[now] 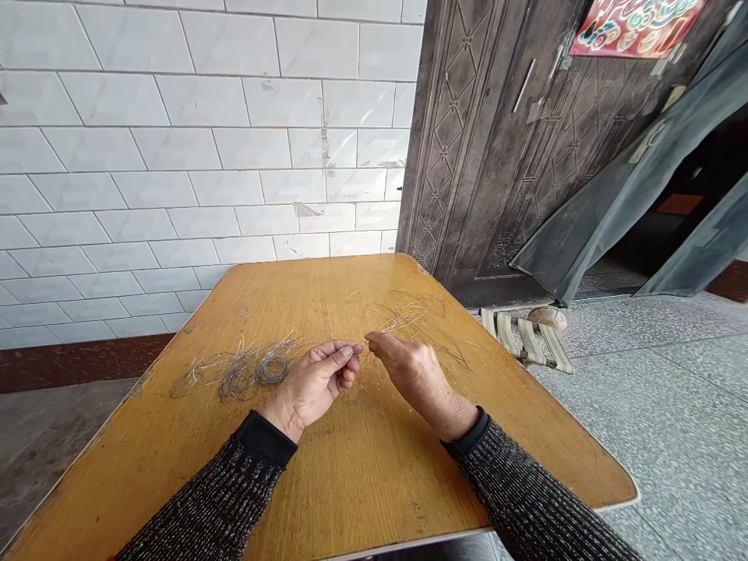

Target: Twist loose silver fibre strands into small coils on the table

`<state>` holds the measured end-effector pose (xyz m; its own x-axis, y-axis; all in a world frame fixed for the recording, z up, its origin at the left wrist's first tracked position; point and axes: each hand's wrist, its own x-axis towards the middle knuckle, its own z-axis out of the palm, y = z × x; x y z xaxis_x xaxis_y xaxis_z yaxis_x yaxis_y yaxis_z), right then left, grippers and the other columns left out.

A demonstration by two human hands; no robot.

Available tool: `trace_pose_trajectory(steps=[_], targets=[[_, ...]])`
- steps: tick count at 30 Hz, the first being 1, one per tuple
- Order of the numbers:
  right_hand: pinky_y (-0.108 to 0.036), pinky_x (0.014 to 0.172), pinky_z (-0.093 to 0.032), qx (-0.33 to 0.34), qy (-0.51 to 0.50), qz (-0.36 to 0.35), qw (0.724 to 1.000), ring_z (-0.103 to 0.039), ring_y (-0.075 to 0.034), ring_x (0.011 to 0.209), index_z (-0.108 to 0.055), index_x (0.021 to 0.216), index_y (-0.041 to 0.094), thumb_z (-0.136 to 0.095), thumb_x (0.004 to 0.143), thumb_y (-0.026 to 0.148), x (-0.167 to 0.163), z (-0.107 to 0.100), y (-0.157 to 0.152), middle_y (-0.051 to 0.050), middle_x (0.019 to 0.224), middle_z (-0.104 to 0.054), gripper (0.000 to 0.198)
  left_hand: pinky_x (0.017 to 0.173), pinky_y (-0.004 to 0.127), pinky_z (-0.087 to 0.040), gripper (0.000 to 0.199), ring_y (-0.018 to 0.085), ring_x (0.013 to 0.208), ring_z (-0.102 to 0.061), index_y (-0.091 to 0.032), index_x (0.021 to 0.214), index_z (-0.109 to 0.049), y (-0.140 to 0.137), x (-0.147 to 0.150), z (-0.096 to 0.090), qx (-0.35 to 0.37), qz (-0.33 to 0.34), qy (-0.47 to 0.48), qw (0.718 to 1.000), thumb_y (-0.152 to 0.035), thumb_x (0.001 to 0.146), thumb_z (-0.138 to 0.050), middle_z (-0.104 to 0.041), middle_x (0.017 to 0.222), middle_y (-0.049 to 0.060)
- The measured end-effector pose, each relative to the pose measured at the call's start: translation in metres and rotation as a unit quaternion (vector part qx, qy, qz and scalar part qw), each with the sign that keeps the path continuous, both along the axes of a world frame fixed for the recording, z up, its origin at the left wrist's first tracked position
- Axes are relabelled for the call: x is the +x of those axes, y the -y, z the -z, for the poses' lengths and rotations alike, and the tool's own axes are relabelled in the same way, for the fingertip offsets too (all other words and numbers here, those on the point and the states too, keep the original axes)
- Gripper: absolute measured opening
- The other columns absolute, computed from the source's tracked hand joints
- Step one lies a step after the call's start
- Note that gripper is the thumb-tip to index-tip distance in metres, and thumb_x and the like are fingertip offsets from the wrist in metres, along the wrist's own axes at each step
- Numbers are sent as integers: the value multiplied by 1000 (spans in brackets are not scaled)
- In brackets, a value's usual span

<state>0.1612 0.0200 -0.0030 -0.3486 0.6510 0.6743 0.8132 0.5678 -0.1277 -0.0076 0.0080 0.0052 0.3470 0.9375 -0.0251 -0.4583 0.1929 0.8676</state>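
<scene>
Above the middle of the wooden table, my left hand (319, 382) pinches a thin wire between thumb and forefinger. My right hand (414, 374) is closed close beside it, back of the hand upward, its fingertips on the same wire; its thumb is mostly hidden. Only a short piece of the wire shows in the narrow gap between the hands. Left of my left hand lie coiled bundles of grey wire (273, 365), with looser loops beside them. Beyond and beside my right hand, a loose spread of thin wire strands (403, 318) lies on the tabletop.
The yellow-brown table (344, 483) has rounded corners and a pale edge. Behind it stands a white tiled wall (192, 187). A dark carved door (467, 156) and a grey curtain (619, 195) are at the right. A striped folding stool (529, 339) is on the speckled floor.
</scene>
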Motion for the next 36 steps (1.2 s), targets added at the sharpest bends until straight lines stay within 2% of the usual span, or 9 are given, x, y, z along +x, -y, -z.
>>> trace_pose_trajectory(steps=[7,11,14,18,21,23,26,31,36], targets=[[-21,59,-44,-88,-123,-61,987,-65,-13,68,-63,97,20,-49,85,25,0,-9,2,-3,80,-71,19,50,13,-39,17,3,52,-48,-11,79,-66,0,0,1,-16,4,22,1000,-22,67,-73,-55,63,-2],[-20,54,-41,-163,-187,-77,966,-60,-12,59,-66,79,19,-52,83,25,-1,-13,2,0,66,-67,16,52,16,-41,16,5,57,-52,-12,81,-64,4,2,0,-21,26,14,999,-23,71,-69,-56,67,-1],[-20,52,-37,-178,-165,-69,968,-56,-10,55,-65,73,19,-51,84,24,2,-15,3,2,61,-64,18,54,18,-42,16,7,60,-55,-14,83,-63,6,2,-1,-21,47,-3,999,-23,71,-68,-60,77,2],[-20,53,-32,-116,-58,-47,990,-57,-10,60,-64,77,20,-49,85,23,4,-17,5,1,69,-66,18,46,19,-37,18,6,52,-52,-15,83,-62,6,-1,-7,23,35,-130,991,-29,73,-64,-64,85,4],[-22,50,-26,-50,48,-28,997,-56,-10,60,-64,74,19,-49,86,23,2,-14,5,0,68,-65,20,40,19,-30,22,4,42,-45,-14,83,-63,8,-2,-12,91,-11,-272,958,-35,76,-59,-64,77,3],[-23,49,-24,-21,95,-32,995,-55,-10,58,-63,72,18,-49,86,22,0,-12,5,0,65,-64,20,39,19,-28,21,3,39,-41,-13,80,-63,8,0,-14,116,-27,-320,940,-34,75,-59,-64,73,3],[-23,50,-26,-3,101,-48,994,-56,-11,59,-64,76,18,-50,86,23,-1,-10,5,0,66,-64,18,40,19,-29,18,4,40,-41,-13,72,-61,8,2,-14,108,-37,-326,939,-31,74,-60,-63,67,2],[-22,54,-32,0,33,-53,998,-60,-11,67,-63,94,20,-45,89,26,5,-15,5,-2,81,-68,20,44,19,-32,17,7,48,-48,-14,66,-57,6,1,-9,92,-64,-286,952,-30,71,-61,-59,61,1],[-23,52,-28,60,100,-41,992,-53,-11,58,-63,79,19,-45,88,21,7,-17,5,0,63,-62,20,45,20,-33,17,7,47,-46,-15,65,-55,4,0,-4,95,-68,-264,957,-30,72,-59,-55,58,-1]])
